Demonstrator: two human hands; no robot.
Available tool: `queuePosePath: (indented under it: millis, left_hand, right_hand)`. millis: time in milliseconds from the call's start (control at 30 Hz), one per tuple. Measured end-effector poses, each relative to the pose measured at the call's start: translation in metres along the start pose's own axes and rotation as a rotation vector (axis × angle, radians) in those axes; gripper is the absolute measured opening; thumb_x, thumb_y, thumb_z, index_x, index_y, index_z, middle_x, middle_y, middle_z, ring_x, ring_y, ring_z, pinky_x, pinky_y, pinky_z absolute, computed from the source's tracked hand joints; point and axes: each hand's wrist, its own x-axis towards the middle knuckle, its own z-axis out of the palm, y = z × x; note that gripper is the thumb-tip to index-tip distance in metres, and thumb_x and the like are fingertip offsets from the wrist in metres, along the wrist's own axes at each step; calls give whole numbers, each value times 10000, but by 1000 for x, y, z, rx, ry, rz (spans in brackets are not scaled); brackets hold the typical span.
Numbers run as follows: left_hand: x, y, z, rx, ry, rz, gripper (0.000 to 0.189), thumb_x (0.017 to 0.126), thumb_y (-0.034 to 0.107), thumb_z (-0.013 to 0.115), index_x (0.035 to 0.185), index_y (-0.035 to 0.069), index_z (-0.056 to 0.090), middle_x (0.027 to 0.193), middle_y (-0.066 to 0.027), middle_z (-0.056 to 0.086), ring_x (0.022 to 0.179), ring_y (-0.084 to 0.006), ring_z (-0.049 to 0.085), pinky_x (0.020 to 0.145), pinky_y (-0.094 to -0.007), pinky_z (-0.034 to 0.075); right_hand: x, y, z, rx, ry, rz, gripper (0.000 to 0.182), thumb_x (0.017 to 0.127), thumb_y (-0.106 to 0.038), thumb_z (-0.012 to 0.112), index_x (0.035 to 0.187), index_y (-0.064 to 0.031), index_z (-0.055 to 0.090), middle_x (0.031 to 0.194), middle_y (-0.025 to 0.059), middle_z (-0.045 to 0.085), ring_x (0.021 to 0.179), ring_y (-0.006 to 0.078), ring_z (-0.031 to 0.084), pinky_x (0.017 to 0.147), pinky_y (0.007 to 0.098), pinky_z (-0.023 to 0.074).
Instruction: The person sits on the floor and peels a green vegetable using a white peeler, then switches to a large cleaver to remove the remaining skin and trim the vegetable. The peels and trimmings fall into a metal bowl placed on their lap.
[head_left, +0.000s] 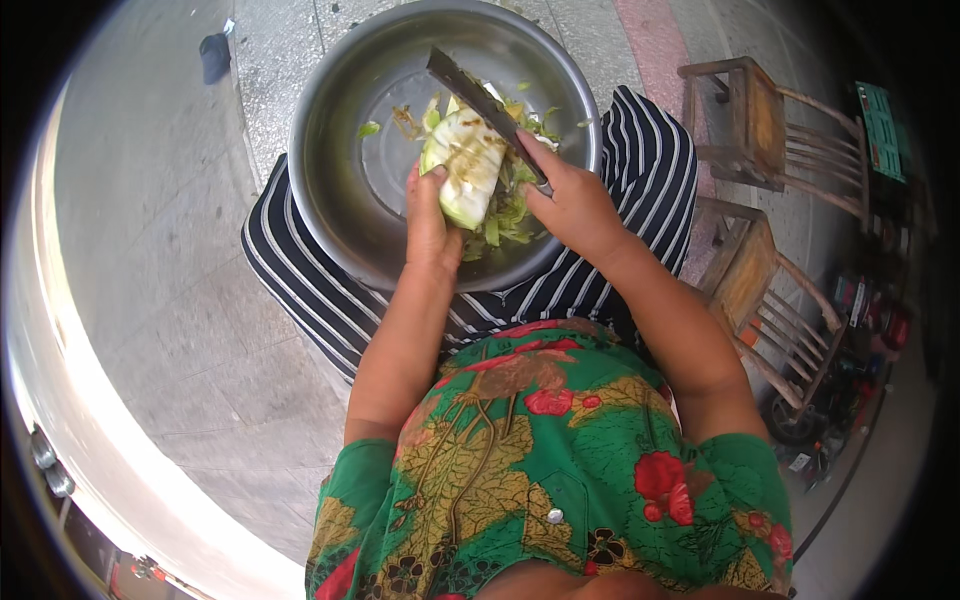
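A cut piece of a pale green gourd or melon (466, 161) is in my left hand (433, 214), its whitish flesh and brownish core facing up. My left thumb presses on its near left edge. My right hand (574, 191) grips a long dark-bladed knife (480, 97) by the handle end, the blade slanting up and to the left. The blade lies across or just above the piece's far right side; whether it touches is hard to tell. Beneath both hands is a wide metal basin (330, 187), with green peelings (506, 221) inside, mostly on its right.
The basin rests on my lap, over striped cloth (300, 259). Two wooden chairs (765, 112) (742, 277) stand to the right, with a green object (881, 131) and clutter beyond. A dark item (215, 59) lies on the paved floor (195, 315) at upper left.
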Motion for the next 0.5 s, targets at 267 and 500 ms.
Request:
queuePosePath:
  millis: [267,500]
  left_hand:
    - [-2,3,-11,-75,123,30,407,873,290,560,1215,77,506,1156,-78,580,1083,-227,545,952,-394,440]
    - [-1,8,-3,-70,184,59,397,843,220,524,1213,77,497,1162,-79,580,1071,-241,559,936,-396,440]
  right_hand:
    - [-30,6,0,-410,-233,-179,779,736,-117,648,1427,-174,292,770,92,605,670,267,623,583,369,513]
    - [-20,-5,3,-463,-208,-183,726,751,-107,619,1413,-167,328,722,81,588,619,261,607,551,378,509]
